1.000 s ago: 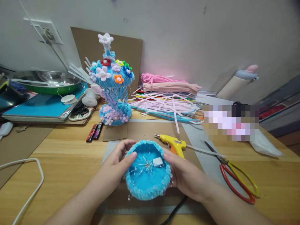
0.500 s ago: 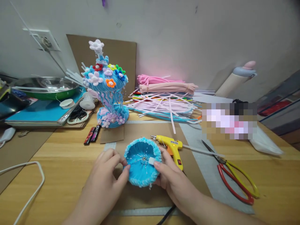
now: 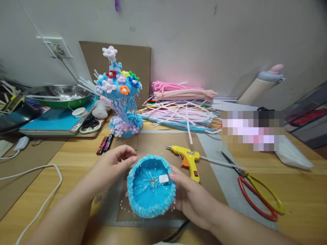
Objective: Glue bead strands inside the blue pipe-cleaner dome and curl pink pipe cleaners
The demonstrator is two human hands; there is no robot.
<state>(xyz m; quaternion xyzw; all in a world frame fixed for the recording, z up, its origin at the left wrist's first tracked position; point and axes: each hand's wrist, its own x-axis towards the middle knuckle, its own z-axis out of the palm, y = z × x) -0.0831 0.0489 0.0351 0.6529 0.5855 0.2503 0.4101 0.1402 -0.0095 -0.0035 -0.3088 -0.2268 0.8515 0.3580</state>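
A blue fuzzy pipe-cleaner cup [image 3: 150, 206] faces me with its hollow side up. Inside, clear beaded strands spread from a small gold-coloured centre. A small white block [image 3: 164, 179] sits in the cup toward its right wall. My right hand [image 3: 190, 194] grips the right rim, thumb on the edge and the other fingers behind, partly hidden. Just off the upper left rim is my left hand [image 3: 116, 165], its fingers loosely bent and thumb apart from them; I see nothing held there. Clear beads show around the cup's outside.
Behind the cup lies a yellow glue gun [image 3: 187, 158] on cardboard [image 3: 212, 190]. Red-and-yellow-handled scissors [image 3: 251, 185] rest at right. A flowered blue pipe-cleaner jellyfish [image 3: 120, 92] stands at back left, beside pipe-cleaner bundles [image 3: 182, 105]. A white cable [image 3: 55, 166] curves at left.
The cup has come nearer and tipped to show more of its inside. My left hand has left the rim and moved up and left. My right thumb is off the white block.
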